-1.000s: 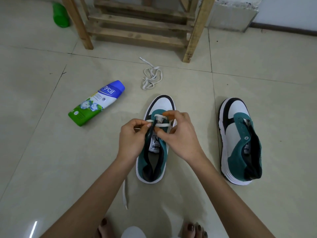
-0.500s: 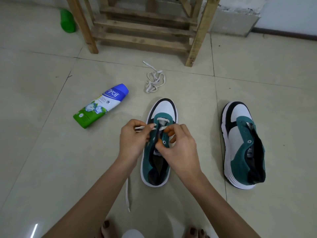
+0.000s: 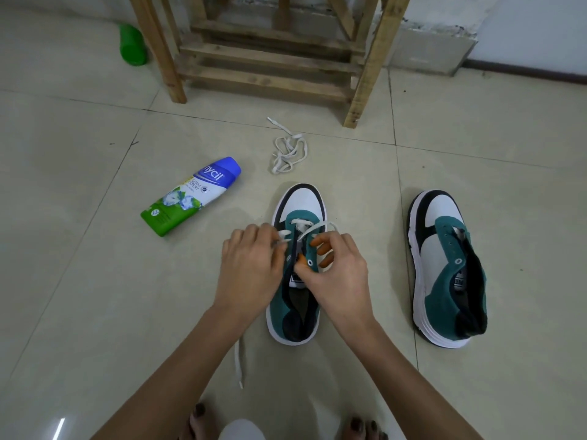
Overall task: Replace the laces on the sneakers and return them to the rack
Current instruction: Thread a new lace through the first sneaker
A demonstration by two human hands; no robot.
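From the head camera, my only view, I look down at a pale tiled floor [image 3: 95, 281] with both bare arms reaching forward. The sneaker being laced [image 3: 300, 201] stands upright in the middle of the view, white toe pointing away from me, teal upper and dark opening toward me. A white lace [image 3: 313, 228] crosses its lowest eyelets near the toe.

My left hand [image 3: 251, 265] sits at the left row of eyelets. Its fingers [image 3: 270, 236] are pressed together and pinch the lace where it comes out on that side. My right hand [image 3: 340, 274] is at the right row, fingers [image 3: 324, 241] curled in and pinching the other run of the lace just beside the teal eyelet flap. One loose end of this lace [image 3: 239, 360] trails on the floor under my left forearm, and I cannot tell how it joins up under the hand.

The second sneaker [image 3: 441, 249] stands well apart to the right, also toe away, with bare eyelets. A spare lace [image 3: 289, 150] lies bunched on the floor just beyond the middle sneaker's toe. The wooden rack [image 3: 270, 74] stands behind that, near the wall. A powder bottle [image 3: 190, 195], blue, white and green, lies on its side to the left, and a green bottle [image 3: 132, 46] is beside the rack's left leg. My toes [image 3: 200, 417] show at the bottom edge.
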